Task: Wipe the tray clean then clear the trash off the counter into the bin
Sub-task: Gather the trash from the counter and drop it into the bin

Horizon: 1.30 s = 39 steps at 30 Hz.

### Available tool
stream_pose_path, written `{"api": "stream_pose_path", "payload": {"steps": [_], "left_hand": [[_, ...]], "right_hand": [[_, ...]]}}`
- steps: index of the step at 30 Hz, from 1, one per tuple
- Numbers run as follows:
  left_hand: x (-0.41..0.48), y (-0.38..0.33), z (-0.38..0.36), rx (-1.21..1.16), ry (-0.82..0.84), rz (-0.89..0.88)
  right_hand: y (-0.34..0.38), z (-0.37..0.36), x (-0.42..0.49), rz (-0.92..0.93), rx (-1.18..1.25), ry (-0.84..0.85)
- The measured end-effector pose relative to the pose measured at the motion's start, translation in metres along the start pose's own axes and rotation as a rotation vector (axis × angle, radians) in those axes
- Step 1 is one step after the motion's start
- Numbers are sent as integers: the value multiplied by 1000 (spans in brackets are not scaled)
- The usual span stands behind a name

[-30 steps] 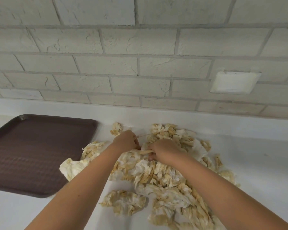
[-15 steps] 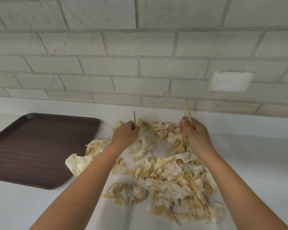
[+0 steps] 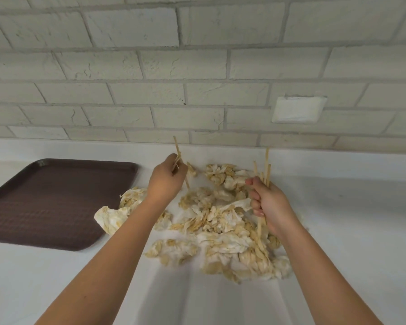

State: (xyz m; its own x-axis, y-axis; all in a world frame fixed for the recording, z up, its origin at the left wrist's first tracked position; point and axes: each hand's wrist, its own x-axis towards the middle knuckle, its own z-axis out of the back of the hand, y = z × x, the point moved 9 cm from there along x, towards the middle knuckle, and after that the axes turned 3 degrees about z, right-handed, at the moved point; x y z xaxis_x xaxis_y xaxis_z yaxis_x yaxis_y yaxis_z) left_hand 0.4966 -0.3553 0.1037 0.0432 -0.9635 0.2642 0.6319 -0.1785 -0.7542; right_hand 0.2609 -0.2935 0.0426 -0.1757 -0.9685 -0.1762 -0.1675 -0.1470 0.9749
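Note:
A pile of crumpled, yellow-stained paper napkins (image 3: 223,227) lies on the white counter (image 3: 349,219). A dark brown tray (image 3: 45,202) rests at the left, its right edge touching a napkin. My left hand (image 3: 167,179) is raised over the pile's back left, shut on a thin wooden stick (image 3: 176,148) that points up. My right hand (image 3: 267,202) hovers over the pile's right side, shut on a bundle of wooden sticks (image 3: 265,167) that stand upright above the fist and poke out below it.
A pale brick wall (image 3: 197,66) rises behind the counter, with a white wall plate (image 3: 298,109) at the right. Bare white counter stretches to the right of the pile and in front of it.
Both hands have lifted out of the pile and drawn apart, each carrying sticks that now point upward. The napkins look more spread out.

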Motion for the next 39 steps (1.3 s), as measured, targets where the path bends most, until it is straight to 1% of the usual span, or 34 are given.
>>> {"api": "stream_pose_path", "payload": {"steps": [3, 5, 6, 7, 8, 10, 13, 16, 19, 21, 23, 25, 29, 32, 35, 39], "left_hand": [[-6, 16, 7, -289, -82, 205], [-8, 35, 3, -522, -109, 444], [-12, 41, -5, -647, -75, 568], [-17, 42, -16, -774, -12, 648], [-23, 39, -26, -896, 56, 679], [-38, 26, -44, -1091, 158, 674], [-67, 9, -66, -1213, 241, 663], [-94, -4, -88, -1243, 322, 649], [-119, -6, -106, -1290, 400, 714], [-130, -5, -111, -1302, 422, 761], [-136, -2, -110, -1260, 409, 767], [-140, -4, -108, -1187, 413, 723], [-150, -16, -100, -952, 436, 580], [-159, -30, -98, -807, 477, 500], [-169, -48, -100, -791, 542, 438], [-178, -57, -104, -764, 575, 402]], "right_hand": [[5, 10, -7, 17, -7, -39], [6, 17, -13, 4, 75, -64], [6, 19, -16, -11, 106, -71], [5, 20, -19, -25, 119, -75], [4, 19, -23, -37, 123, -73], [1, 14, -29, -63, 134, -55], [-1, -3, -39, -59, 120, -21], [2, -15, -48, 1, 9, -21], [-4, -22, -54, 1, -111, 20], [-8, -24, -59, -9, -113, 41], [-7, -24, -65, -3, -64, 55], [-9, -22, -70, -5, -29, 62], [-9, -20, -79, -8, 14, 68], [-8, -21, -86, -50, 87, 72], [-8, -19, -88, -37, 63, 74], [-10, -20, -92, -19, 37, 111]]}}
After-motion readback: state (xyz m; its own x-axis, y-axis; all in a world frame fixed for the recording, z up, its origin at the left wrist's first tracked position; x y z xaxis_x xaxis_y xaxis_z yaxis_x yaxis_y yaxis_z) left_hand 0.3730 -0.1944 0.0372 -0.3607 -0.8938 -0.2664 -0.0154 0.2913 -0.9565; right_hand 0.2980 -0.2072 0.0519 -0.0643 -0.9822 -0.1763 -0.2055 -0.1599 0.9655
